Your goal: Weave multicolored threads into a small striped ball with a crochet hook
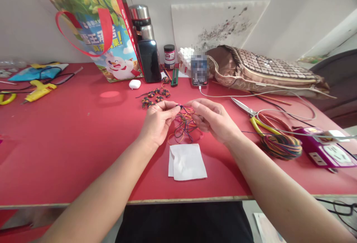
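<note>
Thin multicoloured cord in orange, purple, pink and dark blue hangs in a loose tangle between my hands. My left hand pinches a dark knotted part of it between thumb and index finger. Opposite, my right hand pinches a reddish strand of the same cord; its lower fingers are curled. Beyond the left hand lie several dark-and-orange knotted cord balls. A folded white paper napkin rests on the red table, just nearer than the cord.
To the right are red-and-yellow-handled scissors, a ball of multicoloured cord and a purple power strip. Behind stand a gift bag, a dark phone, a lit phone with its cable, and a brown bag. A yellow glue gun lies left.
</note>
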Demonstrator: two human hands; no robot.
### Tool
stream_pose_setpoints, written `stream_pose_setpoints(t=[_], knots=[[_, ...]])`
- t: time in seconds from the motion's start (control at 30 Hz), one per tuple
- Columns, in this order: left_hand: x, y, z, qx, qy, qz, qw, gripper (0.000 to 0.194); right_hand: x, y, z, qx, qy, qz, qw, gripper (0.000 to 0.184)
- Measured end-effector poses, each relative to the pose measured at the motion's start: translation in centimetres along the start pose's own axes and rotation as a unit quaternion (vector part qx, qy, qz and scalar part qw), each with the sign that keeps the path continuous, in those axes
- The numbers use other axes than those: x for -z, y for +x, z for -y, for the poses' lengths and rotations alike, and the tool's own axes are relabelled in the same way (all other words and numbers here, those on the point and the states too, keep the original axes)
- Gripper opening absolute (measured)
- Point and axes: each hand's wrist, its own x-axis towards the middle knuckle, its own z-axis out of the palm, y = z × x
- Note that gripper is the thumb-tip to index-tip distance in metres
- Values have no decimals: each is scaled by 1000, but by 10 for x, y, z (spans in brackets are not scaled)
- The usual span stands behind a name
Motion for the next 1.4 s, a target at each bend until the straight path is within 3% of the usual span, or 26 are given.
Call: stream_pose_setpoints(t=[0.13,0.4,0.63,0.73,0.87,0.97,1.17,1.33,1.4], knots=[[-4,-4,4,13,4,15,1000,25,-4,1,-5,32,-34,-9,999,52],[-2,-2,2,15,53,59,997,27,5,3,-2,44,-65,-18,997,21],[-1,-2,5,2,94,80,992,37,6,-1,4,59,-121,-17,991,15],[0,-2,6,-29,108,75,991,35,11,-2,10,51,-128,-2,990,19],[0,-3,3,-51,120,90,987,29,23,0,16,24,-63,-20,998,28],[1,-3,1,-31,114,112,987,27,29,3,15,41,-4,-24,999,22],[5,-4,2,72,98,201,972,30,27,5,8,124,15,-25,992,11],[4,-9,7,65,105,266,956,23,21,5,1,105,10,10,994,14],[2,-10,9,33,79,247,965,26,18,6,-2,86,18,13,996,22]])
